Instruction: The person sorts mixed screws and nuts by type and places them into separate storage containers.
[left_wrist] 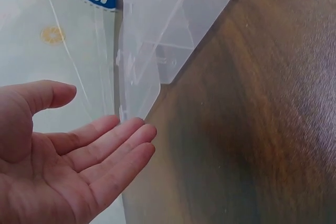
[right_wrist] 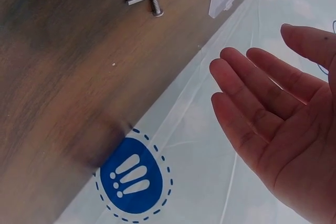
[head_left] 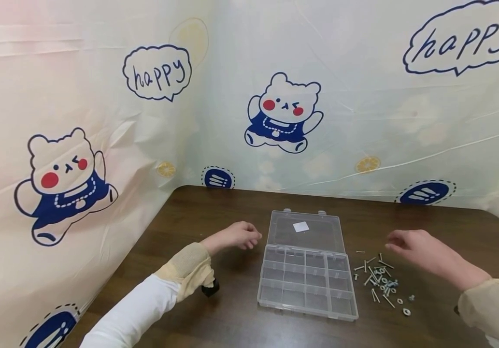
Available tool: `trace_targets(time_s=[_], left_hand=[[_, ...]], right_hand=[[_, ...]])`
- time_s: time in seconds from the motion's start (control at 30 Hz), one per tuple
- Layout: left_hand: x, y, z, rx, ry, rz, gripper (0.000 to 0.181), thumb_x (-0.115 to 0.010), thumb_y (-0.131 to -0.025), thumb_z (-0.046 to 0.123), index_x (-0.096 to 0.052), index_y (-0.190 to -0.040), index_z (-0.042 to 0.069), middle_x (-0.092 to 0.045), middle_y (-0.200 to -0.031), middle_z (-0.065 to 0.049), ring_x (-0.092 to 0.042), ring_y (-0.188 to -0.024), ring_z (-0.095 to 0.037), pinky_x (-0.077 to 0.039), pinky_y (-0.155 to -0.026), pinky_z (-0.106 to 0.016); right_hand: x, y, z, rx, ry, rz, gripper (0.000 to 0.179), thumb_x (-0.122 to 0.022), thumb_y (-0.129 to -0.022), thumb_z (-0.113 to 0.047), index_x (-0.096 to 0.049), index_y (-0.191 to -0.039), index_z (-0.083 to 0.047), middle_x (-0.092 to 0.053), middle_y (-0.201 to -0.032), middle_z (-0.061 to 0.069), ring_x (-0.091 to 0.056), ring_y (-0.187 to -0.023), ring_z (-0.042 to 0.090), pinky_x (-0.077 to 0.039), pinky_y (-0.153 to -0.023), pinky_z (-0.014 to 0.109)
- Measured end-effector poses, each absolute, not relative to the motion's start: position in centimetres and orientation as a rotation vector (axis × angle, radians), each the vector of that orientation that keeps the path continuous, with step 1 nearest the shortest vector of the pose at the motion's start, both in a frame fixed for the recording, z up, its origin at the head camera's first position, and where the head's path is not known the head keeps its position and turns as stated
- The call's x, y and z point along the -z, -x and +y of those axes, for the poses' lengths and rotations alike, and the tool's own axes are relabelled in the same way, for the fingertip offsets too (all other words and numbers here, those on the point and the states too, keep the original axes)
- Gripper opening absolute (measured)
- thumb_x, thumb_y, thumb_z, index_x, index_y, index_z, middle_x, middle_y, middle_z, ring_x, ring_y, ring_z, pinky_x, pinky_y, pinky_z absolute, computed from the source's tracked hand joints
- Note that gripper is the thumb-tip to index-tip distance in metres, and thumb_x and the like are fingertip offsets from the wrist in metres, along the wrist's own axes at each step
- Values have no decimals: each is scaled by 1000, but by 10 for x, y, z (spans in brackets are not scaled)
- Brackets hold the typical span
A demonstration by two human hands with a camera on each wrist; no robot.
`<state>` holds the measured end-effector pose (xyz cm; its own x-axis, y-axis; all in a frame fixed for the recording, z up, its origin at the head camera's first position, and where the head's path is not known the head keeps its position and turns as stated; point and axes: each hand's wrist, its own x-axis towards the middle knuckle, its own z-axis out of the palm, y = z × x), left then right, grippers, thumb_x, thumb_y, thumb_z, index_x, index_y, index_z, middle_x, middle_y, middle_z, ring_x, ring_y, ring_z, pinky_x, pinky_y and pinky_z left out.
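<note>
A clear plastic compartment box (head_left: 306,305) lies on the table with its lid (head_left: 284,233) folded back, a small white label (head_left: 301,226) on it. Its compartments look bare. Just left of the lid is my left hand (head_left: 238,235), holding nothing; the left wrist view shows its palm (left_wrist: 68,171) with fingers extended. To the right of the box, a loose pile of screws, bolts, nuts and washers (head_left: 381,278) is spread out. My right hand (head_left: 419,249) hovers beyond the pile's upper right, its fingers (right_wrist: 252,98) relaxed around nothing in the right wrist view.
The dark brown wooden table (head_left: 214,319) is bounded at the back and sides by a printed cloth curtain (head_left: 353,106). Single washers (head_left: 406,312) lie at the pile's near edge. A black object (head_left: 210,288) shows under the left wrist.
</note>
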<state>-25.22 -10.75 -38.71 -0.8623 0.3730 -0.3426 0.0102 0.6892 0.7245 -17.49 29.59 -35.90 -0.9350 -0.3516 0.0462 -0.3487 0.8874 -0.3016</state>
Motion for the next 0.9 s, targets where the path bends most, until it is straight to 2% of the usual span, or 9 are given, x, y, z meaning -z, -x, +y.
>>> trace_targets(time_s=[0.23, 0.63, 0.83, 0.9], left_hand=[[392, 248, -104, -1031, -273, 2406, 25, -55, -91, 17, -59, -102, -4, -65, -88, -14, -63, -77, -21, -56, -67, -30], [397, 239, -97, -1111, -206, 2345, 28, -51, -91, 16, -55, -104, -8, -64, -89, -23, -64, -79, -33, -57, -67, -37], [406, 240, -96, -1134, -210, 2317, 25, -53, -89, 15, -56, -99, -7, -65, -84, -20, -65, -73, -29, -57, -64, -34], [426, 252, -100, -1156, -240, 2291, 28, -55, -88, 20, -56, -97, -6, -66, -79, -17, -66, -69, -26, -57, -61, -33]], right_hand=[[362, 174, 296, 468, 576, 3066, 18, -63, -84, -17, -64, -92, 0, -64, -79, -1, -59, -70, 13, -52, -62, 35], [363, 172, 295, 467, 584, 3061, 19, -62, -83, -17, -64, -91, 0, -64, -78, -1, -59, -69, 13, -52, -61, 35], [363, 173, 295, 462, 587, 3051, 17, -62, -83, -16, -64, -90, 0, -64, -78, 0, -59, -69, 14, -52, -61, 35], [362, 173, 294, 468, 583, 3046, 18, -62, -83, -16, -64, -90, 0, -64, -78, 0, -59, -70, 14, -52, -61, 36]])
